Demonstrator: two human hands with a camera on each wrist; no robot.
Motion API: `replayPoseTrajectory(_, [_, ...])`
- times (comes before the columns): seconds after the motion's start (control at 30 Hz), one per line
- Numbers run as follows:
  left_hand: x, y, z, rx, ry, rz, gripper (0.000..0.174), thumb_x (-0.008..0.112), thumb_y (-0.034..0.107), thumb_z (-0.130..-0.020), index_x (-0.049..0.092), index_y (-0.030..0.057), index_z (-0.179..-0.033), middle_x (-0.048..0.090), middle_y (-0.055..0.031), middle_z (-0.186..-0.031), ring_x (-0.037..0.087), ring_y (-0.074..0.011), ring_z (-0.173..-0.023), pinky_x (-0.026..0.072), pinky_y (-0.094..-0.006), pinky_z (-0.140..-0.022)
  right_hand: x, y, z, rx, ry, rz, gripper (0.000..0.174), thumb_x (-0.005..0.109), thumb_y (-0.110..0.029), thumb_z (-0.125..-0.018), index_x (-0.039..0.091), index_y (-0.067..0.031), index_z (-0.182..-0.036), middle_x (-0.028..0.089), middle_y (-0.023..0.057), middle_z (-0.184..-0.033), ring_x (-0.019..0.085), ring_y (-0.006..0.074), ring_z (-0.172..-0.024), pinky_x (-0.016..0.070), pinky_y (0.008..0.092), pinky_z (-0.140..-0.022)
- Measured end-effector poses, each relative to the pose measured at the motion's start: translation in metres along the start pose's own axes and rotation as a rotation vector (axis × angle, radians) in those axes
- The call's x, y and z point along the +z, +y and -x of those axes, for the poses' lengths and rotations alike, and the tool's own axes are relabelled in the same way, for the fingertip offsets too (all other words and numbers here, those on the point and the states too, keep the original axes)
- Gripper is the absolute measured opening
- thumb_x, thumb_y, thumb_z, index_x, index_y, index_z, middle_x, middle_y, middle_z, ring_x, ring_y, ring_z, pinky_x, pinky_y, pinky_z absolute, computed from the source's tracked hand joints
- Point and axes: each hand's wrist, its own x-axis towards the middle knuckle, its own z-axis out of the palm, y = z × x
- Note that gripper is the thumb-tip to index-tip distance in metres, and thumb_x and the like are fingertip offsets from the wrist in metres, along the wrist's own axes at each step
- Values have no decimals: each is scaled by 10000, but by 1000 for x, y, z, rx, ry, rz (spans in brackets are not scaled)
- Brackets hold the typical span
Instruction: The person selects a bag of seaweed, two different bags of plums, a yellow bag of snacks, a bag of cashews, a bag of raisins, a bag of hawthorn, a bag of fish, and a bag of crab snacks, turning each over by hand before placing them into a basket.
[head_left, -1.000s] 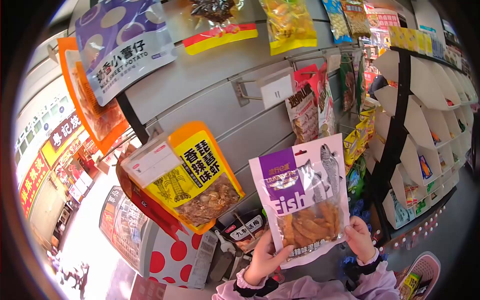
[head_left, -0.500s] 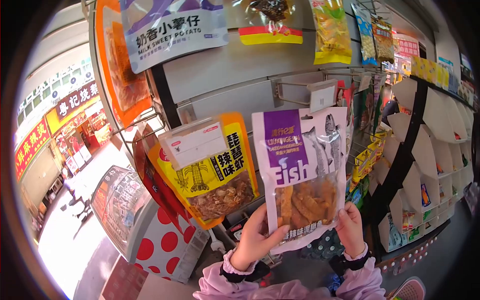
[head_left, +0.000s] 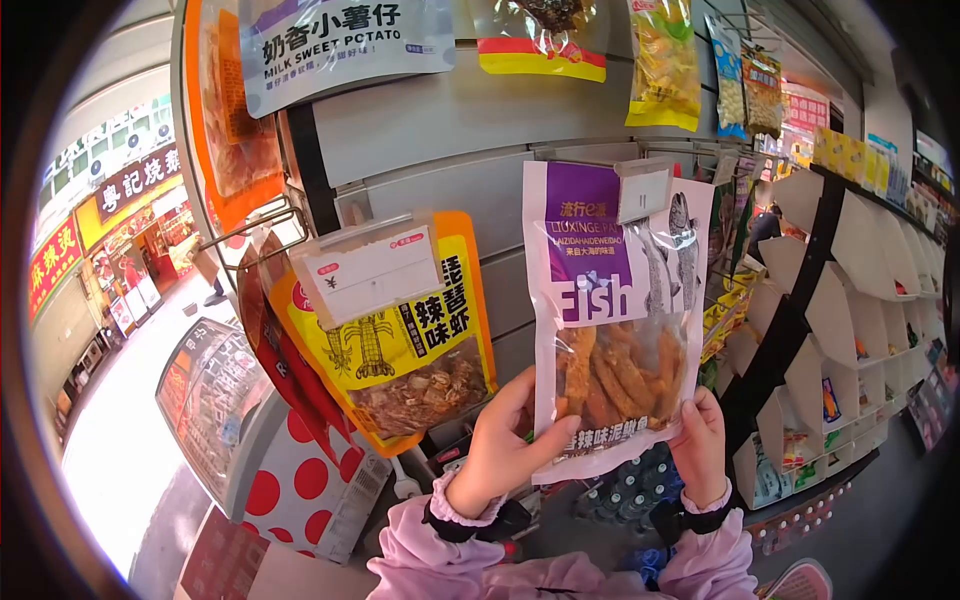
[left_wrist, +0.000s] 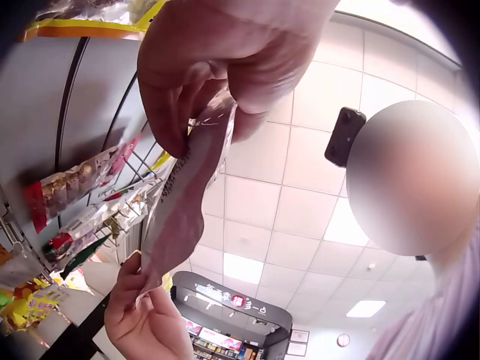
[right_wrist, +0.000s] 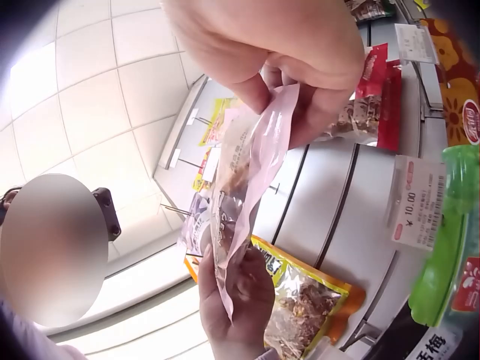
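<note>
Pink sleeves [head_left: 430,550] sit nearest the head camera. Above them both hands hold the fish pack [head_left: 612,320] upright by its lower corners. The left hand [head_left: 497,452] pinches the bottom left corner with its thumb across the front. The right hand [head_left: 700,450] pinches the bottom right edge the same way. The pack stands in front of the grey panel [head_left: 470,190], with its top edge up at the price tag [head_left: 643,192] of a peg. Whether it hangs on that peg I cannot tell. The shrimp pack [head_left: 400,340] hangs just to its left.

It looks light and limp. The film is thin, glossy and probably slippery, and the dried strips fill the lower half, so the weight sits low and the top would likely flop. The strips might snap if squeezed. The flat bottom seam, where the fingers are, or the sealed top seem the safest places to hold.

Both wrist views show the pack edge-on: a thin sheet curving between two pinches, thumb against fingers. Only the head view shows the print, the peg and the shelves [head_left: 850,300] farther right.
</note>
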Motion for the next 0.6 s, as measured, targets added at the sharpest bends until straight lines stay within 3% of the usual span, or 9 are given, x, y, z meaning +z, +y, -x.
replayPoseTrajectory(0.4, [-4,3,5,8,-28,-74,568,611,48,-776,316,-54,-1251,483,-82,-1102,481,-107,-955,404,-246,-807,-4,5,3,-36,2,46,48,482,-65,-862,454,-44,-828,562,37,-821,549,104,-757,454,263,-725])
replayPoseTrajectory(0.6, [-9,1,4,-12,-19,-101,575,616,53,-775,309,-46,-1251,477,-71,-1086,475,-97,-938,417,-246,-788,7,6,-5,35,34,44,49,493,-70,-859,463,-45,-830,564,36,-809,546,100,-751,448,256,-725])
